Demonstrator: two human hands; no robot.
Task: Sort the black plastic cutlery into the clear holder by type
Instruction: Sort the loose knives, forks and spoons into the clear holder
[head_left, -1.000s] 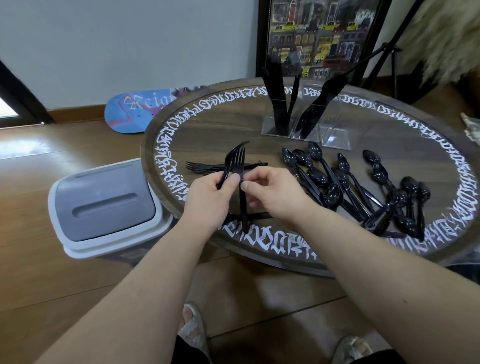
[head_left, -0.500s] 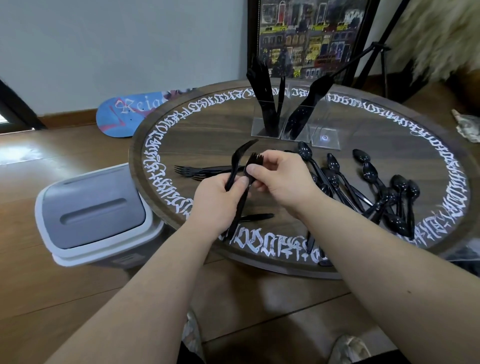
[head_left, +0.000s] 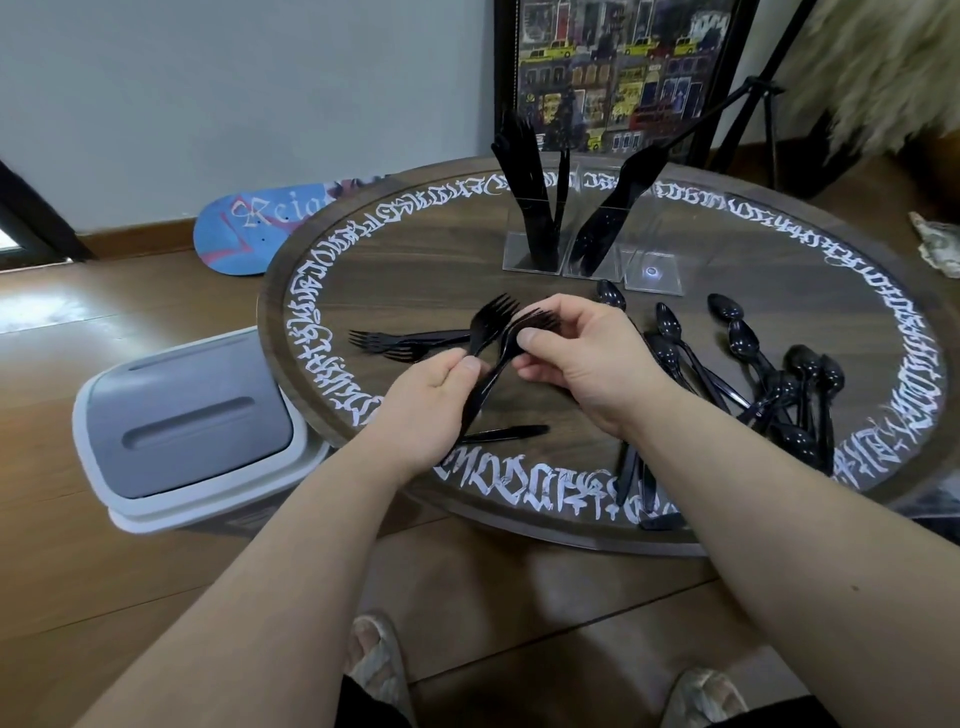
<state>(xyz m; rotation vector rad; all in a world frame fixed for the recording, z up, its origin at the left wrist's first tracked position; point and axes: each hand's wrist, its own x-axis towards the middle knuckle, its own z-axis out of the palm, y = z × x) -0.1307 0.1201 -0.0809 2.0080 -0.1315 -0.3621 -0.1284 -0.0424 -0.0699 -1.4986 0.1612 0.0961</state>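
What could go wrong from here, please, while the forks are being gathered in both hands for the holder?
1. The left hand pinches two forks whose heads splay apart; the right hand grips only the tines of one, so a fork could slip onto the table.
2. The clear holder already holds tall, leaning cutlery; pushing forks in might tip it.
3. Spoons lie piled beside the right forearm, which could sweep some off the edge.
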